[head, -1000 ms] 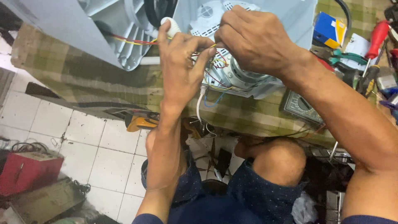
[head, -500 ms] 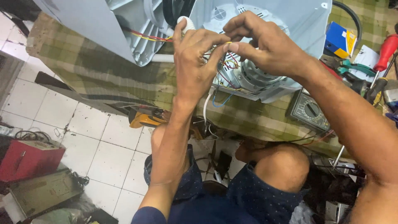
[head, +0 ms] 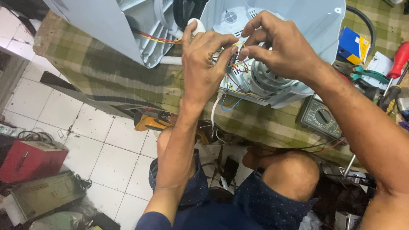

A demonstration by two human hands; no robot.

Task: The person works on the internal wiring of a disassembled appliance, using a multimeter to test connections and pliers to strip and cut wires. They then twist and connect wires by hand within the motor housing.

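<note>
A pale grey plastic appliance housing (head: 294, 17) lies on a table covered with a green checked cloth (head: 110, 81). A round grey motor (head: 266, 81) sits in its open underside, with red, yellow and blue wires (head: 234, 68) coming out. My left hand (head: 204, 64) and my right hand (head: 277, 42) meet over the motor. Both pinch the thin wires between fingertips. A white cable (head: 214, 111) hangs below my left hand over the table edge.
A dark multimeter (head: 318, 116) lies right of the motor. A red-handled screwdriver (head: 398, 59), pliers (head: 366, 73) and a blue box (head: 352, 43) lie at the right. An orange tool (head: 149, 121) hangs under the table edge. A red case (head: 30, 159) stands on the white floor tiles.
The view has shifted, so both hands and the housing sit further right in the picture. The hands stay together on the wires by the motor.
</note>
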